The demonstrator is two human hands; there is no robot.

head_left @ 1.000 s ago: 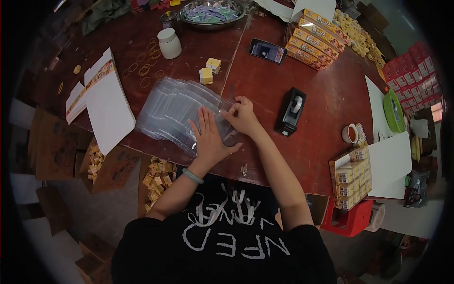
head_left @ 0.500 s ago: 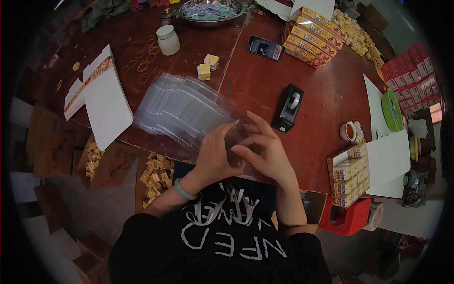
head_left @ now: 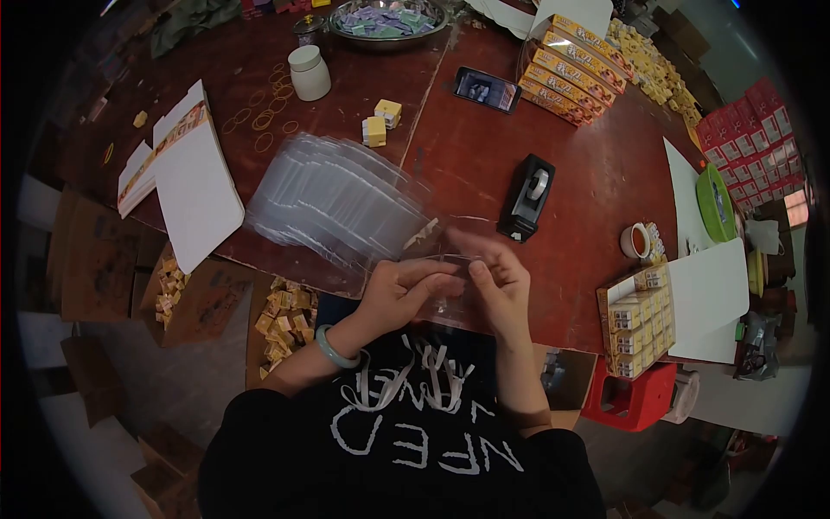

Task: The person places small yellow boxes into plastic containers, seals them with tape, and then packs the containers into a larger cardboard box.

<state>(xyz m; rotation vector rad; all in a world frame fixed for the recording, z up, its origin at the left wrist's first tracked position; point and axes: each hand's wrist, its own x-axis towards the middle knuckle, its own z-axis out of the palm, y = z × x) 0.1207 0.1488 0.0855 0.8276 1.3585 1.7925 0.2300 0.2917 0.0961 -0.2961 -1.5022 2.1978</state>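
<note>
My left hand (head_left: 402, 292) is closed, thumb against fingers, on the edge of a clear plastic piece (head_left: 443, 308) near the table's front edge. My right hand (head_left: 499, 281) grips the other side of that piece between thumb and fingers; its index finger is smeared by motion. The plastic is see-through, so its full shape is hard to make out. Just beyond my left hand lies a fanned stack of clear plastic pieces (head_left: 333, 195), with a small pale strip (head_left: 422, 233) at its right end.
A black tape dispenser (head_left: 527, 197) stands right of the stack, below a phone (head_left: 487, 89). Rubber bands (head_left: 263, 119) and a white jar (head_left: 309, 73) lie farther back. At right is a tray of small yellow boxes (head_left: 638, 320); white card (head_left: 199, 195) lies left.
Both hands have come slightly toward my body. My right hand has moved right, its raised fingers coming down onto the plastic. The pale strip at the stack's end is now uncovered.
</note>
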